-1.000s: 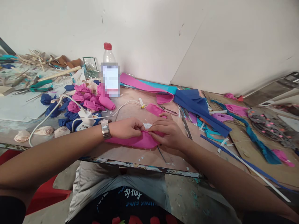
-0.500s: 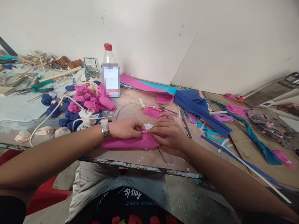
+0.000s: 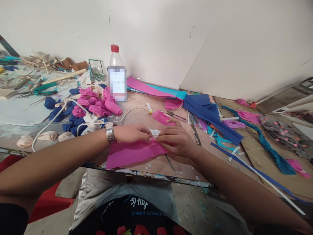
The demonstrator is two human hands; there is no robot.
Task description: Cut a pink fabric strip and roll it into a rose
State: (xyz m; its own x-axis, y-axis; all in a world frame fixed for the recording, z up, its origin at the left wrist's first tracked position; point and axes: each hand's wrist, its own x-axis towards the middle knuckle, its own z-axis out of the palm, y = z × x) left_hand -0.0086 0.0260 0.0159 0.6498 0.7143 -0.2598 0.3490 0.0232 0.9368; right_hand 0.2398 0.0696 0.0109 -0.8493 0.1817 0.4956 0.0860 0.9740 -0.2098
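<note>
A strip of pink crepe paper (image 3: pixel 133 153) lies near the table's front edge, its left part spread out flat. My left hand (image 3: pixel 133 133), with a metal watch at the wrist, pinches its upper edge. From the right, my right hand (image 3: pixel 177 138) closes its fingers on the bunched right end of the same strip. The two sets of fingertips almost meet. Just behind them lies a small whitish piece (image 3: pixel 155 133), partly covered by my fingers. Another pink piece (image 3: pixel 161 117) rests beyond my right hand.
A red-capped bottle (image 3: pixel 115 60) stands at the back. Rolled pink flowers (image 3: pixel 97 109) and dark blue ones pile up at left beside a white cable (image 3: pixel 132 109). Green-handled pliers (image 3: pixel 45 88) lie far left. Blue strips (image 3: pixel 212 117) and scissors (image 3: pixel 177 116) lie to the right.
The left part of the pink strip has opened out wider and dropped toward the table's front edge. My hands stay close together, the left fingers shifted slightly right.
</note>
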